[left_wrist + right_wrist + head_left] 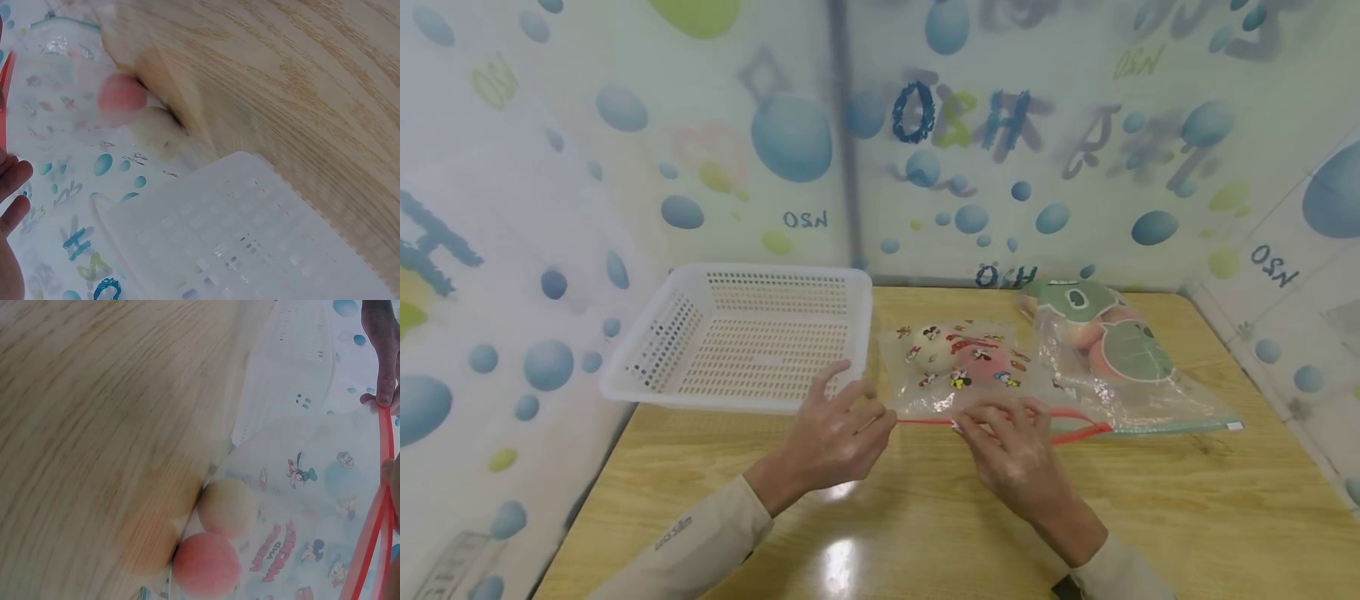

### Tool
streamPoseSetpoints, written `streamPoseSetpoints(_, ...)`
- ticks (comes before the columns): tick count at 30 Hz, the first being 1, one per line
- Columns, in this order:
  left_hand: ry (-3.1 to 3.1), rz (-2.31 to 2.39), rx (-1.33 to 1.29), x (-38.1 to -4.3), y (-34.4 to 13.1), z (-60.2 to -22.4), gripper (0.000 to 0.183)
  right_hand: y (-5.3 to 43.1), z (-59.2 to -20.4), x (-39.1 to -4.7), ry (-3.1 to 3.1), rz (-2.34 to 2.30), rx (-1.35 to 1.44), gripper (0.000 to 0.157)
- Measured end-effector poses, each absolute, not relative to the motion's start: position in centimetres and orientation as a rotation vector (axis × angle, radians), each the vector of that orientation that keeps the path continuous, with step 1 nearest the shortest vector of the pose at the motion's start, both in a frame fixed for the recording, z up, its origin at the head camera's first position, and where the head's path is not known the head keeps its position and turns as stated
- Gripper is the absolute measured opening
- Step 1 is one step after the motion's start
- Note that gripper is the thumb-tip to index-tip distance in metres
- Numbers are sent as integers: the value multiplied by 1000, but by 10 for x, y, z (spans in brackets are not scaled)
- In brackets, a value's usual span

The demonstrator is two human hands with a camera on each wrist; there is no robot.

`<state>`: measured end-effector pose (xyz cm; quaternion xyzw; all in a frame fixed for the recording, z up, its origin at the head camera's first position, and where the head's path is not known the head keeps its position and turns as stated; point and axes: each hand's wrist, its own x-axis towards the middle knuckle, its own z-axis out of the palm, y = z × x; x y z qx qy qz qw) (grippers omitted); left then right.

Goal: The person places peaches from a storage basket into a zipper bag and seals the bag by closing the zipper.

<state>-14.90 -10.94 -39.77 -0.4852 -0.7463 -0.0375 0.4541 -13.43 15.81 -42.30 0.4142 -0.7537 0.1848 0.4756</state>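
A clear zip bag (910,392) with cartoon prints and a red zip lies on the table. Inside it show a pale round fruit (228,508) and a pinkish-red one (206,565). My left hand (842,437) pinches the left end of the red zip (925,422), forefinger raised apart. Further right along that zip, my right hand (1018,458) pinches it near a small white slider. From there to its right end the zip's two red strips stand apart. In the right wrist view the fingertips of both hands sit on the zip.
A white perforated plastic basket (775,354) stands left of the bag, with the left hand at its front right corner. On the right lies a second clear bag (1120,350), green-zipped and green-printed, holding reddish round fruits. A bubble-patterned wall (925,242) closes off the table's back.
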Motion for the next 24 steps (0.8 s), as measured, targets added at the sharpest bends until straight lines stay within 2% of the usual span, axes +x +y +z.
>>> streamPoseSetpoints(24,-1816,-66,-1183,-152,-114,-395,15,181,-422,-128,-1856,389,931,29)
